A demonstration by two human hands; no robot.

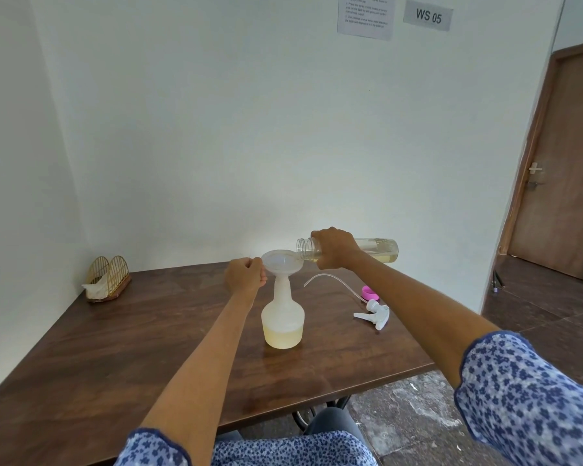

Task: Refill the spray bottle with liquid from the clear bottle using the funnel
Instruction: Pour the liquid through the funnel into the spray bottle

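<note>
My right hand (pixel 334 248) grips the clear plastic bottle (pixel 350 252) tipped over the white translucent funnel (pixel 280 262) seated in the white spray bottle (pixel 283 317), whose rim my left hand (pixel 246 277) pinches.

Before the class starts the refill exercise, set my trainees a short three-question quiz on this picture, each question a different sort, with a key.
1. True or false: the spray bottle is empty.
2. Which hand grips the clear bottle? A. left hand B. right hand C. neither
3. Fill in: the trigger sprayer head lies on the ____, next to the pink cap.

Key:
1. False; pale yellow liquid fills its base.
2. B; it tips the bottle's mouth over the funnel, whose rim the left hand pinches.
3. table.
</note>
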